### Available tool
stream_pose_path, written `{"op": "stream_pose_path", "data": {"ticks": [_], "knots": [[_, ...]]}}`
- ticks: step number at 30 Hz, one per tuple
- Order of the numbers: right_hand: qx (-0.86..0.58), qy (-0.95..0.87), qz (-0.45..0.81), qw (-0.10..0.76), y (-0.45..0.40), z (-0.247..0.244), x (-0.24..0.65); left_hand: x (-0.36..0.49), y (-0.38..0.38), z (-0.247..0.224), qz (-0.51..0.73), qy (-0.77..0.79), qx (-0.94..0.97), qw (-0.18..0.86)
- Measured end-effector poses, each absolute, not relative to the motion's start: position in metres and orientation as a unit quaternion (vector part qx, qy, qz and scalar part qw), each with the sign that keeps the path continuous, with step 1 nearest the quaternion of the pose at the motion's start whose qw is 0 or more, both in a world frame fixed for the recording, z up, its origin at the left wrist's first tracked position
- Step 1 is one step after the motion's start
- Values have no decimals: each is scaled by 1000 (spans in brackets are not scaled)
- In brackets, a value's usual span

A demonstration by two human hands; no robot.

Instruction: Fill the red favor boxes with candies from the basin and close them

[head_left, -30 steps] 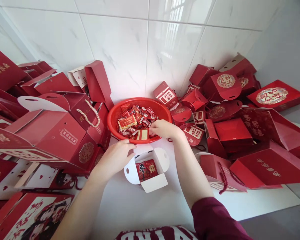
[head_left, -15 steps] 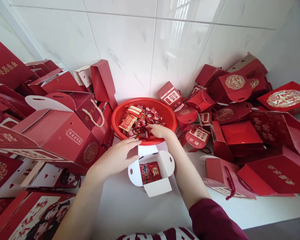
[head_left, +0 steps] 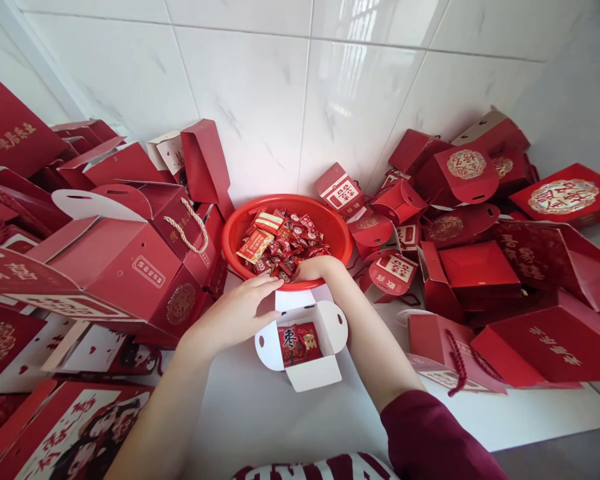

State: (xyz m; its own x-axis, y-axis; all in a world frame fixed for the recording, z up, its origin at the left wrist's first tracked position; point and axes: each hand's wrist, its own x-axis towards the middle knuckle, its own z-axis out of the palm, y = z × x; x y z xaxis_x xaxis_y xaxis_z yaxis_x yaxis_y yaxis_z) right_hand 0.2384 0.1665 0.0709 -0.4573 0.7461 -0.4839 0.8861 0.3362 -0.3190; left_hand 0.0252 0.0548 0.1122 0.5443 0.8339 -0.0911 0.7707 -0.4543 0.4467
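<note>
A red plastic basket holds a heap of red-wrapped candies. My right hand reaches over its near rim, with the fingers curled down at the candies; whatever is in them is hidden. Directly in front of the basket stands a small open box, its white inner flaps spread. Two red printed packets lie inside it. My left hand is beside the box's left flap, fingers stretched and thumb apart, its fingertips close to the basket's near rim. Nothing shows in its grasp.
Large red gift boxes, one with a rope handle, are piled on the left. More red boxes crowd the right, including small ones near the basket. A white tiled wall rises behind. All stands on a white tabletop.
My right hand has shifted slightly down toward the basket's near rim, and its fingers are more curled. My left hand and the open box stay nearly where they were.
</note>
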Motion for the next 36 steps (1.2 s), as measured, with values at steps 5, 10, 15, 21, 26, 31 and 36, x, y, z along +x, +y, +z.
{"op": "stream_pose_path", "data": {"ticks": [5,10,15,21,26,31,36], "knots": [[508,809,-261,136,166,76,234,27,61,110,91,463,856,209],[559,798,-199,100,169,75,233,29,68,108,109,444,867,200],[560,777,-241,157,168,74,233,30,75,98,123,450,864,192],[598,771,-217,5,165,80,235,26,92,77,155,413,874,205],[574,767,-202,-203,134,95,243,27,89,81,156,426,868,201],[383,650,-462,-467,66,112,252,36,64,116,200,485,832,182],[389,514,-524,-557,24,123,250,49,35,140,340,454,755,330]]}}
